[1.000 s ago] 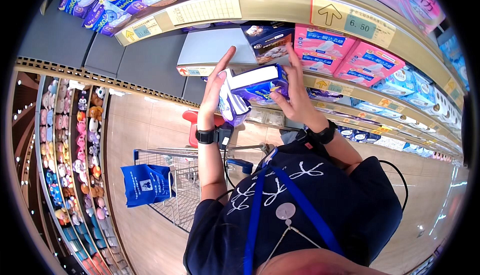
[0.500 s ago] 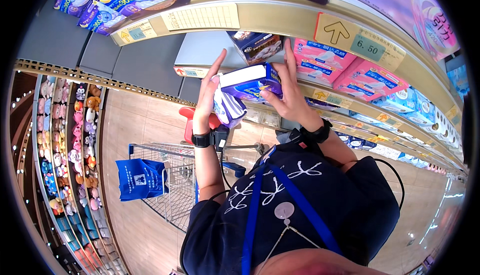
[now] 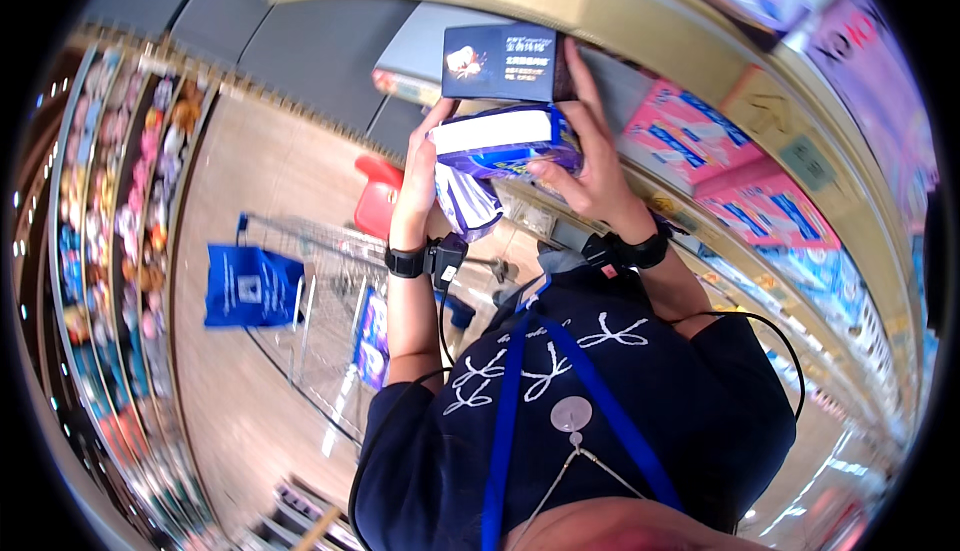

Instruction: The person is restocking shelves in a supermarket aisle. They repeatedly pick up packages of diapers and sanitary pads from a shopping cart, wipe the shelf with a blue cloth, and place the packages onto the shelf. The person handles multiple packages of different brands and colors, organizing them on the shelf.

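Note:
I hold a purple and white soft package up in front of a shop shelf. My left hand grips its left end, with a second crumpled purple and white pack hanging under the palm. My right hand wraps over the package's right end, fingers reaching up to the shelf. Just above stands a dark blue box on the shelf. Both wrists wear black bands.
Pink packs and pink-and-blue packs fill the shelf to the right. A wire shopping cart with a blue bag on its side and a red child seat stands on the left. Another product shelf lines the far left.
Both hands have lifted the purple and white package higher toward the shelf, closer to the dark blue box. The view has tilted and blurred a little.

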{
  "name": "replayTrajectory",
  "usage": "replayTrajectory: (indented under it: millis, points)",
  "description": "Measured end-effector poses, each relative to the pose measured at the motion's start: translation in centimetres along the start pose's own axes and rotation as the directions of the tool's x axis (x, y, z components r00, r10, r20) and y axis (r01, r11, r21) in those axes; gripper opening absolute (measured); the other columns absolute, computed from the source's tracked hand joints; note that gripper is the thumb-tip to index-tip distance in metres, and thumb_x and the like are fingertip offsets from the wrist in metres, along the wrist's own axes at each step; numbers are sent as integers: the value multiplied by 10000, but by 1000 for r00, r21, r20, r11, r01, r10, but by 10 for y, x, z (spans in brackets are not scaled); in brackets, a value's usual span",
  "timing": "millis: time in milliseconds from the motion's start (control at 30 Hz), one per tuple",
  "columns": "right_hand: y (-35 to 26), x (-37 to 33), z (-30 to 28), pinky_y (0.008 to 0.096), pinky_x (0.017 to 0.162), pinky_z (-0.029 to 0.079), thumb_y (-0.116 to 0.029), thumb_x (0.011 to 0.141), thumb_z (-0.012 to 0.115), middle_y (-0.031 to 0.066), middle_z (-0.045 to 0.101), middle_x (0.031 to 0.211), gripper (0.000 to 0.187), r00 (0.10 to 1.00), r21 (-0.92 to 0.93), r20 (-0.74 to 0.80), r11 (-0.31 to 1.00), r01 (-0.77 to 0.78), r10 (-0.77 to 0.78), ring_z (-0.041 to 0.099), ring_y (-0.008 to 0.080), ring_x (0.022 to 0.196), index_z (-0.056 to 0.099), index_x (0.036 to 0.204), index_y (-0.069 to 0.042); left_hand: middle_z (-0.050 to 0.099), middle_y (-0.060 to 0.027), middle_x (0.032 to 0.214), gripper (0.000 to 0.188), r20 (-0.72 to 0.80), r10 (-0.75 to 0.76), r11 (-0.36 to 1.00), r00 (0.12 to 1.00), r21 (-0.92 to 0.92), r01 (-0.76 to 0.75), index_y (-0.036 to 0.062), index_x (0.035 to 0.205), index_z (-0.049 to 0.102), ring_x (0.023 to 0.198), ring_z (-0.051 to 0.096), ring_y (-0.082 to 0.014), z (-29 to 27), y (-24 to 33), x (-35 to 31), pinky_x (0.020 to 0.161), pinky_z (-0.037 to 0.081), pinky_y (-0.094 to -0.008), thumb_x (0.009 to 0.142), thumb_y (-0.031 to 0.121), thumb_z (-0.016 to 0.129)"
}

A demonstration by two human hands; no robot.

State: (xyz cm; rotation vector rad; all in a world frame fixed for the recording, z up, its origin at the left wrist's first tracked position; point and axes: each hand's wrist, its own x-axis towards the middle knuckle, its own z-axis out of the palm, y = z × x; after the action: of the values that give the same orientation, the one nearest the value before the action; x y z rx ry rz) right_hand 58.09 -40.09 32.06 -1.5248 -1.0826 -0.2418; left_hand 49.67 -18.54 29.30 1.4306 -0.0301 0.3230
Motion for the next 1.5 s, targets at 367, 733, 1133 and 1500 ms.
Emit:
replayTrajectory:
  millis: [367, 733, 1133, 1500]
  points:
    - [-39, 6, 144, 380, 1081, 355, -186, 886, 686, 229, 344, 1522, 599, 770, 470, 636, 820, -327, -57, 438, 312, 1343, 389, 1359, 29, 413, -142, 1416, 689, -550, 52, 988, 833, 148, 37, 114, 1403, 266, 1364, 341, -240, -65, 50, -199, 1104, 286, -390, 814, 148, 622]
    - [-102, -49, 337, 336, 982, 431, -284, 877, 714, 167, 500, 1246, 587, 500, 543, 783, 799, -259, -370, 546, 260, 1163, 482, 1286, 67, 639, -100, 1095, 652, -960, -92, 945, 265, -1, 326, 6, 1335, 389, 974, 613, -158, -108, 30, -414, 855, 498, -299, 802, 143, 739]
    - [-25, -171, 511, 428, 911, 480, -101, 794, 753, 195, 662, 1101, 440, 39, 76, 996, 997, -32, -75, 619, 360, 1093, 534, 1167, -27, 621, -176, 1157, 719, -986, -106, 917, 126, -47, 397, 17, 1341, 339, 1047, 619, -204, -196, 10, -536, 867, 505, -302, 819, 230, 785]
    - [-72, -182, 538, 392, 1097, 384, -227, 873, 727, 141, 515, 1405, 589, 39, 122, 992, 864, -489, -119, 466, 270, 1332, 496, 1388, -58, 633, -197, 1173, 792, -951, -174, 879, 257, -32, 476, -13, 1357, 304, 1067, 632, -235, -228, -5, -548, 913, 493, -330, 785, 230, 795]
